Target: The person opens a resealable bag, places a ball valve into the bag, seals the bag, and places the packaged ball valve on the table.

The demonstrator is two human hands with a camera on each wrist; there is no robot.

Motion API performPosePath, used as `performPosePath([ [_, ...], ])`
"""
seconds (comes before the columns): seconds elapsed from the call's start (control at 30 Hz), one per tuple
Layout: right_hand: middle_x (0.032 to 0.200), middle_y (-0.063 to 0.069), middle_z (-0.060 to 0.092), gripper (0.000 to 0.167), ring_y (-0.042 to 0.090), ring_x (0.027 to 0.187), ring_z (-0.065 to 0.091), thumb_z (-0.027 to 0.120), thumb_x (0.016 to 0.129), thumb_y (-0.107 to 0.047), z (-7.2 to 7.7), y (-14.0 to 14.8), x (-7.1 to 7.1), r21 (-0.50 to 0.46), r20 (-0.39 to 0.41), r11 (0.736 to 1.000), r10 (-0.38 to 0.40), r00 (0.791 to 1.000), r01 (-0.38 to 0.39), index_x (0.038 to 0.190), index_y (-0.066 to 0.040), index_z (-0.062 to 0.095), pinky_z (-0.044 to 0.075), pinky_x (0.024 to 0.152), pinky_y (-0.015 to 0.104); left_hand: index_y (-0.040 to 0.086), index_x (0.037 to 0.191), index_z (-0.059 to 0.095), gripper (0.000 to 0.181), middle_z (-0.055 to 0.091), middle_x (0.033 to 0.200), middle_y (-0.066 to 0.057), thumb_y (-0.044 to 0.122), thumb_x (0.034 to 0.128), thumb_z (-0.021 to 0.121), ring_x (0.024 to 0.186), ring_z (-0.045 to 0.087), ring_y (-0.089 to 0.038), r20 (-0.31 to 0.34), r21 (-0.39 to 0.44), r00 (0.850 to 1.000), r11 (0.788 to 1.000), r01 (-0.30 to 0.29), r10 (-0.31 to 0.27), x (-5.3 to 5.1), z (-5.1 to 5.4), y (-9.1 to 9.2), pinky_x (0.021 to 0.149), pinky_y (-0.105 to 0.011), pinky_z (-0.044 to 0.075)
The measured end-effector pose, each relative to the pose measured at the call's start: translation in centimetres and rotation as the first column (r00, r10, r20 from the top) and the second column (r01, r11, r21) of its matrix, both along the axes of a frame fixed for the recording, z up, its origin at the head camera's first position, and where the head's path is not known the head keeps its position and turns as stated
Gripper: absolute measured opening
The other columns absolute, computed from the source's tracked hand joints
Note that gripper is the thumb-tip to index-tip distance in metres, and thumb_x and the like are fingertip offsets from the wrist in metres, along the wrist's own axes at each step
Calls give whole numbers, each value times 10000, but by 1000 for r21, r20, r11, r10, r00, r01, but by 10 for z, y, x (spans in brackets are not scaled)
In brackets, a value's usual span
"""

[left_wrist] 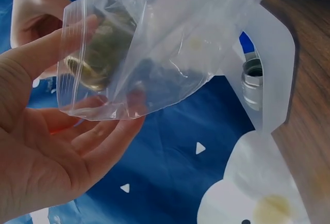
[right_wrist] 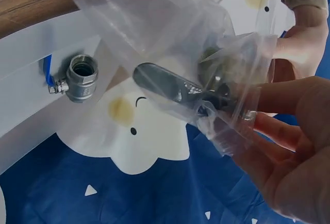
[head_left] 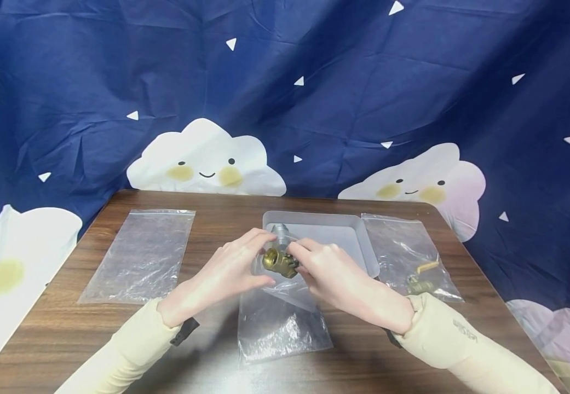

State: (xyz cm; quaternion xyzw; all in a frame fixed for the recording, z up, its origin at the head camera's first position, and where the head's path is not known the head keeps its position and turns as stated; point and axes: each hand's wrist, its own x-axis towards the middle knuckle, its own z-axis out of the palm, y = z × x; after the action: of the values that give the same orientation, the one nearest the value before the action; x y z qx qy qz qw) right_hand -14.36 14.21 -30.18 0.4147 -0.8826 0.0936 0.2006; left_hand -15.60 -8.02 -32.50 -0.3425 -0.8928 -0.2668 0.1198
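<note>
A brass ball valve (head_left: 280, 262) with a black lever (right_wrist: 165, 83) is at the mouth of a clear zip bag (head_left: 285, 331); in the wrist views the bag's film lies over it. My right hand (head_left: 334, 271) grips the valve near its stem, with the bag's edge by the fingers. My left hand (head_left: 225, 268) holds the mouth of the bag from the other side, thumb and fingers curved about it. The exact fingertip contacts are blurred by the film. Behind the hands, a silver ball valve (right_wrist: 82, 79) with a blue lever stands in the grey tray (head_left: 370, 249).
Another clear zip bag (head_left: 142, 251) lies flat at the left of the wooden table (head_left: 206, 350). At the right lies a zip bag (head_left: 398, 241) containing a brass valve with a yellow lever (head_left: 427, 267). A dark blue curtain (head_left: 285, 98) hangs behind the table.
</note>
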Motion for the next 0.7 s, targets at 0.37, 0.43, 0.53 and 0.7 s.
performPosePath([
  [0.37,797,20,625,235,161,567,596,660,776,100,-1,-14,1,144,25,988,-65,998,60,875,-88,561,515,452,265,78,1364,525,736,585,1337,-32,239,732,865,967,702,-203,-33,-48,999,999,2,-3,6,-1,6,704,-341,611],
  [0.43,774,24,621,233,155,568,587,644,777,112,-1,-15,0,158,28,986,-61,998,55,860,-87,557,501,448,259,72,1361,528,733,583,1341,-38,231,730,864,970,702,-210,-39,-47,999,999,6,-7,6,-1,6,712,-347,613],
  [0.53,735,20,606,251,147,574,584,640,759,132,0,-17,-2,169,36,984,-56,998,49,834,-90,550,476,447,244,68,1357,531,727,583,1342,-42,209,727,865,980,702,-212,-51,-38,999,999,15,-17,6,-1,6,737,-348,616],
  [0.7,710,13,605,269,133,590,582,625,746,164,3,-21,-5,160,65,986,-55,996,43,820,-89,569,469,458,226,66,1344,539,705,584,1341,-44,142,721,861,1027,693,-207,-83,-13,996,999,35,-36,5,2,6,799,-337,613],
])
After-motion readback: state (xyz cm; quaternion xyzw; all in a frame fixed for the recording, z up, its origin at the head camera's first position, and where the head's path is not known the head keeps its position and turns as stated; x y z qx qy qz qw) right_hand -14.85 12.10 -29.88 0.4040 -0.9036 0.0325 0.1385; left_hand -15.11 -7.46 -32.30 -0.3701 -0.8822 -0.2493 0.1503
